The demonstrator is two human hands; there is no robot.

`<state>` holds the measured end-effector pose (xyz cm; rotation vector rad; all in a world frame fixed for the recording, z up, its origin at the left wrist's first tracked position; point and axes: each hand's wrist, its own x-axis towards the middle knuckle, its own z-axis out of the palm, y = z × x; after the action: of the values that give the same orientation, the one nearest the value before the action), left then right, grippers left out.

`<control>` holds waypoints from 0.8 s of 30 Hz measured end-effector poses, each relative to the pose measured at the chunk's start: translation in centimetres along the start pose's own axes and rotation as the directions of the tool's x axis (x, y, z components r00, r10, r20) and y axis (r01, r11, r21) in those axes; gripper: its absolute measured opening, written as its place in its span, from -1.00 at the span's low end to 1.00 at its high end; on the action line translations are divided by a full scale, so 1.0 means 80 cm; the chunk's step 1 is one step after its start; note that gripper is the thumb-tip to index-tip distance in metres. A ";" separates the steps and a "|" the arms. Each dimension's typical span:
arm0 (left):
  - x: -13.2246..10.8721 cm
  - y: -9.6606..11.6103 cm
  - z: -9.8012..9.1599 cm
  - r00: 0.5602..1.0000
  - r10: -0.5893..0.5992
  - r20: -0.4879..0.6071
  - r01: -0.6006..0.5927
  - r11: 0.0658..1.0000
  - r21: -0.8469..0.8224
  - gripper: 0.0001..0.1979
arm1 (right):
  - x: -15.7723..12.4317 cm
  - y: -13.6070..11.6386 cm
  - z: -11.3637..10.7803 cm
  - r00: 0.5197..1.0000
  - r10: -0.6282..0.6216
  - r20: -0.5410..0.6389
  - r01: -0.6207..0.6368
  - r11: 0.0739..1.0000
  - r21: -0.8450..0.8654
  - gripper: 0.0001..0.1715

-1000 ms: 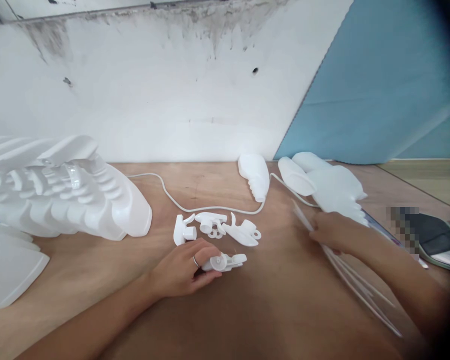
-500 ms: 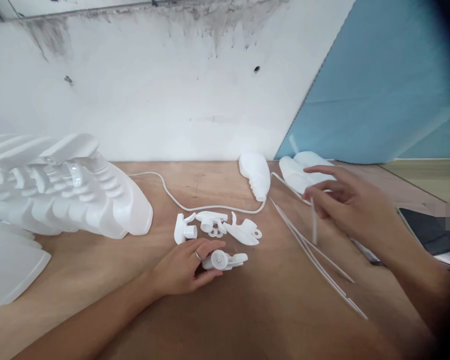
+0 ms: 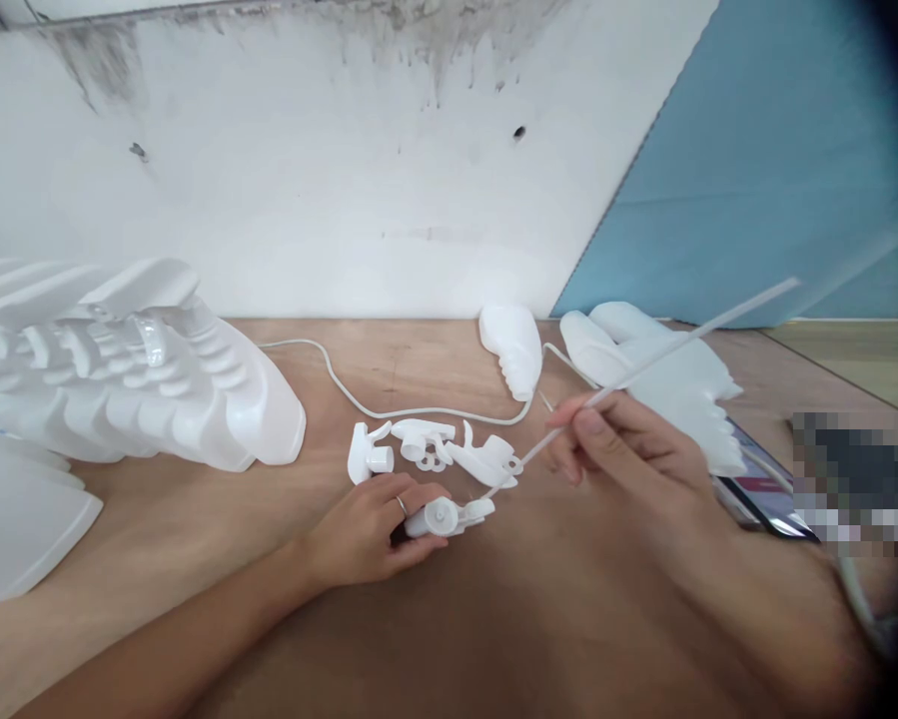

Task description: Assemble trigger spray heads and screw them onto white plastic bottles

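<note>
My left hand (image 3: 378, 529) is closed on a white trigger spray head (image 3: 459, 517), its round opening facing up, just above the wooden table (image 3: 216, 559). A thin white plastic tube (image 3: 665, 350) is pinched between the thumb and fingers of my right hand (image 3: 628, 454). It slants from upper right to lower left, and its lower end appears close to the held spray head; whether they touch I cannot tell. Just beyond my left hand lie several more spray heads, among them an upright one (image 3: 366, 454), a middle one (image 3: 423, 439) and a tilted one (image 3: 485, 459).
White ribbed bottles (image 3: 258, 409) are stacked at the left. A small white bottle (image 3: 512, 345) lies near the wall, others (image 3: 643, 364) behind my right hand. A white cable (image 3: 419, 411) crosses the table. A phone (image 3: 767, 504) lies at the right.
My right hand has moved left and toward me, and the tube in it now slants toward the spray head. My left hand stays nearly still, gripping the same spray head.
</note>
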<state>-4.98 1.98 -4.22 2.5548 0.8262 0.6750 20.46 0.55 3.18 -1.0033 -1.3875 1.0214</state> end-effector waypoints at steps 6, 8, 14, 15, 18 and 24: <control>0.000 -0.003 0.002 0.999 0.038 -0.029 -0.037 0.999 0.019 -0.61 | -0.001 0.006 0.040 0.988 -0.141 0.058 0.133 0.982 0.135 -0.73; 0.000 -0.004 0.002 0.997 0.056 -0.046 -0.054 0.998 0.030 -0.60 | 0.007 0.003 0.054 0.983 -0.169 0.079 0.137 0.941 0.310 -0.74; 0.000 -0.006 0.005 0.992 0.093 -0.083 -0.089 0.995 0.044 -0.59 | 0.027 -0.005 0.092 0.972 0.042 0.230 -0.170 0.802 0.572 -0.43; 0.000 -0.006 0.005 0.991 0.099 -0.087 -0.096 0.994 0.044 -0.60 | 0.028 -0.003 0.097 0.965 0.055 0.257 -0.202 0.781 0.591 -0.35; 0.000 -0.007 0.006 0.990 0.110 -0.090 -0.107 0.994 0.039 -0.64 | 0.031 0.004 0.107 0.952 0.071 0.298 -0.258 0.708 0.658 -0.24; 0.001 -0.007 0.005 0.993 0.100 -0.066 -0.099 0.995 0.019 -0.68 | 0.030 0.009 0.113 0.939 0.063 0.338 -0.294 0.656 0.695 -0.22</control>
<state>-4.96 2.36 -4.76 2.6146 0.7320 0.7916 11.34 2.63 2.74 -0.3753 -0.9250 1.7572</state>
